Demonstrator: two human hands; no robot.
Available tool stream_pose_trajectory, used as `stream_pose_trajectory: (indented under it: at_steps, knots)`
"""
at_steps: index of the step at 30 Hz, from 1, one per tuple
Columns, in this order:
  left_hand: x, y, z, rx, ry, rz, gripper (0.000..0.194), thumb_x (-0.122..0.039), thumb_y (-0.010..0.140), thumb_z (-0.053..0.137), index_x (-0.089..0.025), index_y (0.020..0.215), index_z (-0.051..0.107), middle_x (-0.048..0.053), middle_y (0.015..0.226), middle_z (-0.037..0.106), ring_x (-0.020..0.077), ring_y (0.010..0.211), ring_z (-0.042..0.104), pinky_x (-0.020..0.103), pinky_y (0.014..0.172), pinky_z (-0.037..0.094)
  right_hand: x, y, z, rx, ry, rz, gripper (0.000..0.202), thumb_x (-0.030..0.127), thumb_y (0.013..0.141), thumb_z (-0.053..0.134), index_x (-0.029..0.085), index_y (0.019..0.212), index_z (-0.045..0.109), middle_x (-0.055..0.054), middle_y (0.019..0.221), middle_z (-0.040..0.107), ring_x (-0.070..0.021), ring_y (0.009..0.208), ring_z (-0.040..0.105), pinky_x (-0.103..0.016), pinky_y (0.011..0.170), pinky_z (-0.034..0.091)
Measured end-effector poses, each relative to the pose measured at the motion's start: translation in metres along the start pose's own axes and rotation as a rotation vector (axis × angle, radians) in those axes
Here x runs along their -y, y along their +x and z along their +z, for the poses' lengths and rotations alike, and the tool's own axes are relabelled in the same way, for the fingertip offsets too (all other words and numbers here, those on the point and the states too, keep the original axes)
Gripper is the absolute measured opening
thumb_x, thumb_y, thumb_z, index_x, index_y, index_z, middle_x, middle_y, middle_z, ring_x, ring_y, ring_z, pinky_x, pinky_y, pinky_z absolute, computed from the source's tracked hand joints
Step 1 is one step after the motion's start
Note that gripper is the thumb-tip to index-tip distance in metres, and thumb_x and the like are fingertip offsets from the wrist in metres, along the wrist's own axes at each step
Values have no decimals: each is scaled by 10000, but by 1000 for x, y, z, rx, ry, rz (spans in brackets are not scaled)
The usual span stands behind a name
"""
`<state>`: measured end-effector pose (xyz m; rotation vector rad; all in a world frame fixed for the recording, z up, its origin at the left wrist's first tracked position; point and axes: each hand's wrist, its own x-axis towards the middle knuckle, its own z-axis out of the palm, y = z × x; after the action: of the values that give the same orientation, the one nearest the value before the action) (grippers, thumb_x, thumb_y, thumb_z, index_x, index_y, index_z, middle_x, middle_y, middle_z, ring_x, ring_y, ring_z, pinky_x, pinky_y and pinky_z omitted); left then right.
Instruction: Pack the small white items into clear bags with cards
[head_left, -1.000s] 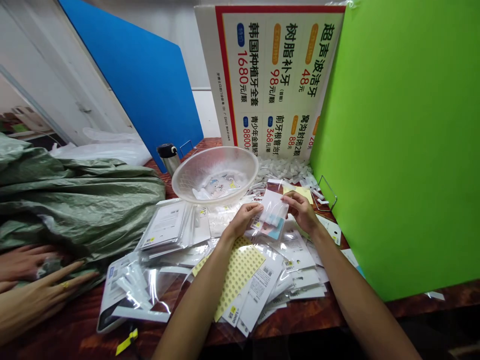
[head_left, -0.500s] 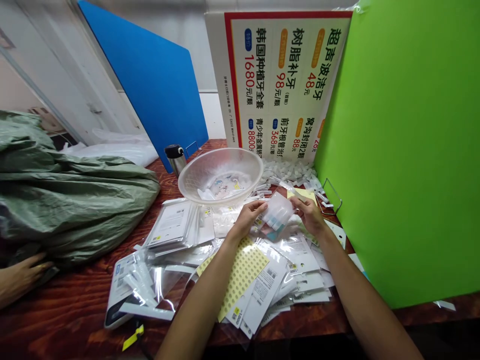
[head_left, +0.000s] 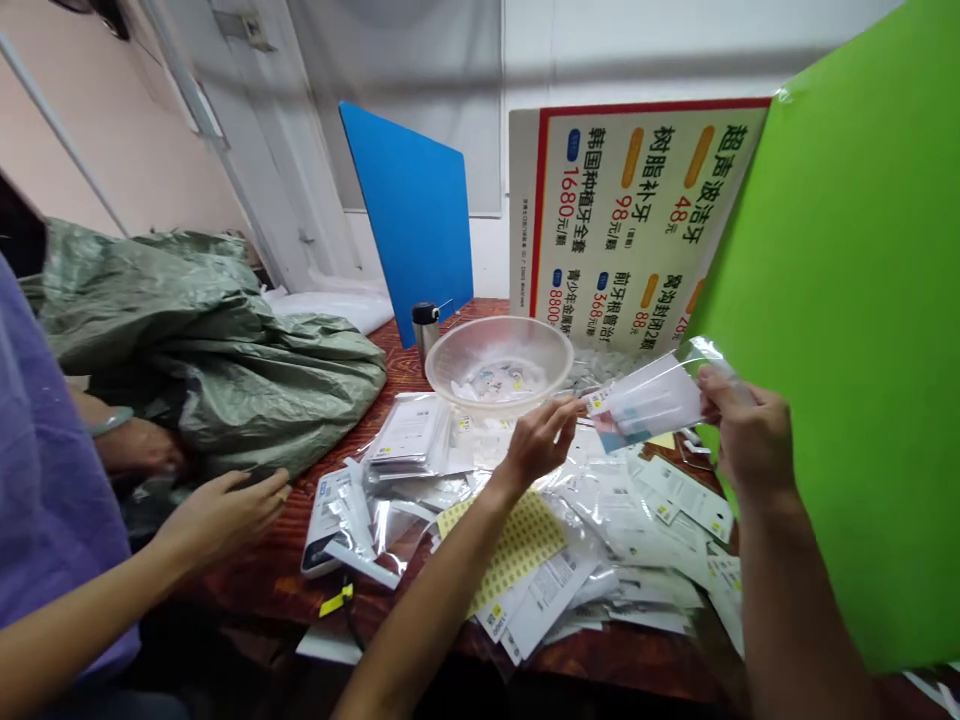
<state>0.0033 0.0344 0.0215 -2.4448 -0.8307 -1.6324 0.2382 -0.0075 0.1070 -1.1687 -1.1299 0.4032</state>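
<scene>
A clear plastic bag (head_left: 651,398) with a white card and a blue-and-pink part inside is stretched between my hands. My right hand (head_left: 750,425) is closed on its far right end, where the clear film bends up. At the left end, the fingertips of my left hand (head_left: 541,437) pinch the bag's edge by a small yellow label. Beneath them lies a spread of bagged white cards (head_left: 652,535). A yellow sheet of round stickers (head_left: 517,545) rests on these cards, under my left forearm.
A translucent basin (head_left: 499,400) holding small packets stands behind. Left of it are a steel bottle (head_left: 425,335) and stacked bagged cards (head_left: 409,432). A green board (head_left: 847,330) borders the right. Another person's hand (head_left: 225,515) is near a green tarp-like bag (head_left: 300,385).
My right hand has moved right and up with the bag, which is now drawn out longer. The view has swung left, bringing more of the other person into sight.
</scene>
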Motion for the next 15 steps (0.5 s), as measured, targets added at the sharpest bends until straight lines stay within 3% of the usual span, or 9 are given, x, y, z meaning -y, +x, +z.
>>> stream_pose_trajectory:
  at_steps: [2,5,8,10,13,15]
  knots:
    - [-9,12,-13,-72,18,117,260,-155,988,466,-179,1180,639,104,1103,748,189,1022,715,314,866,584,24,-10,-5,-4,-19,4,416,503,804,715,209,575,531,44,520,471,-110,485,398,-251,462,332]
    - [-29,39,-33,-124,-35,101,206,-152,983,490,-178,1089,665,64,927,760,157,827,722,276,749,575,52,-38,-18,66,-79,2,462,542,824,669,207,553,505,35,516,471,-112,487,395,-257,463,304]
    - [-64,62,-53,159,-189,62,184,-180,980,525,-185,1088,673,33,870,752,127,695,691,244,653,547,67,-81,-42,234,-124,42,485,560,868,622,200,570,495,25,543,471,-121,528,423,-257,501,324]
    - [-99,67,-66,366,-312,58,177,-207,983,535,-193,1088,677,26,869,746,125,708,687,229,629,536,69,-116,-64,339,-114,102,514,575,878,609,203,558,456,27,535,437,-120,525,411,-256,500,321]
    - [-160,45,-70,638,-428,82,187,-301,986,565,-218,1121,665,36,977,742,134,806,697,240,708,563,60,-172,-108,220,-81,238,548,617,825,650,204,524,452,21,503,411,-124,490,382,-263,457,304]
    - [-198,13,-54,652,-442,146,364,-420,944,624,-226,1251,609,88,1195,698,185,1041,677,289,869,566,48,-205,-147,40,-77,353,510,636,803,657,205,550,554,2,495,456,-147,457,407,-281,421,310]
